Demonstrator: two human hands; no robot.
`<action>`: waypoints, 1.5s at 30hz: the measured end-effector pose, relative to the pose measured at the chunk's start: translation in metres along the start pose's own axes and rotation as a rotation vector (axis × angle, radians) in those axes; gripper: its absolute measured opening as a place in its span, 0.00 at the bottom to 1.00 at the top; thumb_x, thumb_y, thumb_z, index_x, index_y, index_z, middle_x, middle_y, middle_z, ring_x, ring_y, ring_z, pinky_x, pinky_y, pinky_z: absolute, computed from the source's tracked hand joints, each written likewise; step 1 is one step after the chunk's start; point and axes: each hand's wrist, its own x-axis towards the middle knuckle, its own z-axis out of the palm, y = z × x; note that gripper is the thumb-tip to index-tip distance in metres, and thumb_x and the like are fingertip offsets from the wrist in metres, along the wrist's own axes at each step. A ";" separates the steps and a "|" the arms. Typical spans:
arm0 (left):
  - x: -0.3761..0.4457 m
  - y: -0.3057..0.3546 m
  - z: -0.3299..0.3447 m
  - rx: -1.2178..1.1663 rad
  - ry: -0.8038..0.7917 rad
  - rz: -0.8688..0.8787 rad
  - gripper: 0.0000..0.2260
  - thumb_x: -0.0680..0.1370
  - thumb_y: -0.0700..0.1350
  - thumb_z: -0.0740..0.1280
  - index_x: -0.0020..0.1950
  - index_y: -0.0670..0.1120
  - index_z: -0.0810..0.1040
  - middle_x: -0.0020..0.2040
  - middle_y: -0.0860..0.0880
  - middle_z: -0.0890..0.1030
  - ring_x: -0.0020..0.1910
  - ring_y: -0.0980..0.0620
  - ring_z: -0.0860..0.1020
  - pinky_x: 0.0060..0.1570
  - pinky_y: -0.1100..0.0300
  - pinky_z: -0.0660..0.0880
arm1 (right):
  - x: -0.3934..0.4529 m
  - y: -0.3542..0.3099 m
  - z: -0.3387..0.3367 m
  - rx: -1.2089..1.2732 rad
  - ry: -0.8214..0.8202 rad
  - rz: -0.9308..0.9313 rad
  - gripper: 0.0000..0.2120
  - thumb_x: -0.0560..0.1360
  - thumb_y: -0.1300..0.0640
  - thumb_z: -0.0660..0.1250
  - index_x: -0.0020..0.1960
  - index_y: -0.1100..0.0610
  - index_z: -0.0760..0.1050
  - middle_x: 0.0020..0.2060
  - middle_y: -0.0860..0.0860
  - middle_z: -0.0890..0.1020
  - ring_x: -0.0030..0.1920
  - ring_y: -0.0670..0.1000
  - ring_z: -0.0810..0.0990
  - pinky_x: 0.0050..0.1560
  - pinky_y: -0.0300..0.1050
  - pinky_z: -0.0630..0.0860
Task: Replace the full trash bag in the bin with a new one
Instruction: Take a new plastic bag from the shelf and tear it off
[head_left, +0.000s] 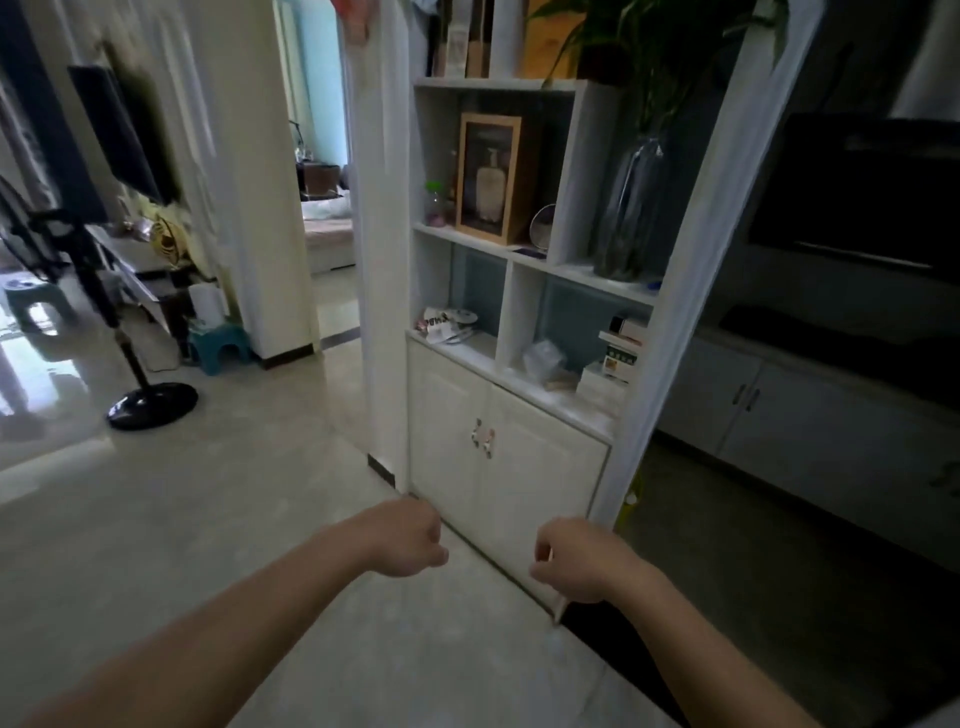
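We hold both arms out ahead over the pale tiled floor (156, 545). Our left hand (410, 538) and right hand (576, 561) are raised with fingers curled, and between them hangs a thin, see-through white trash bag (691, 291), stretched wide open in front of us. Its two side edges rise as white bands to the top of the view, so that we look through it at the room. Each grip is clenched on the bag's lower edge: the left pinches the left edge, the right pinches the right, where a bit of film trails below the fist.

Behind the bag stands a white shelf cabinet (509, 457) with two closed doors. On its shelves sit a boxed pump bottle (488, 179) and a glass vase (631, 208) with a plant. A black fan stand (150, 405) rests on the floor at left.
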 end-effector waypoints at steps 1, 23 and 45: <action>0.014 -0.008 -0.011 0.007 -0.008 0.005 0.10 0.77 0.56 0.64 0.44 0.50 0.72 0.47 0.47 0.75 0.46 0.47 0.76 0.45 0.55 0.69 | 0.015 -0.003 -0.007 0.008 0.003 0.017 0.14 0.75 0.47 0.64 0.52 0.55 0.80 0.51 0.52 0.82 0.48 0.53 0.81 0.43 0.47 0.76; 0.463 0.007 -0.140 -0.023 -0.004 0.205 0.23 0.78 0.54 0.63 0.70 0.46 0.72 0.70 0.46 0.73 0.66 0.46 0.74 0.63 0.53 0.72 | 0.355 0.132 -0.136 0.155 0.028 0.228 0.15 0.76 0.45 0.63 0.54 0.53 0.79 0.53 0.52 0.81 0.50 0.54 0.80 0.51 0.50 0.78; 0.732 0.068 -0.100 -0.307 -0.061 0.355 0.13 0.80 0.51 0.57 0.50 0.46 0.77 0.51 0.43 0.81 0.44 0.48 0.78 0.48 0.51 0.78 | 0.470 0.161 -0.162 0.393 -0.019 0.656 0.18 0.78 0.45 0.59 0.61 0.55 0.75 0.60 0.55 0.78 0.59 0.57 0.76 0.59 0.53 0.75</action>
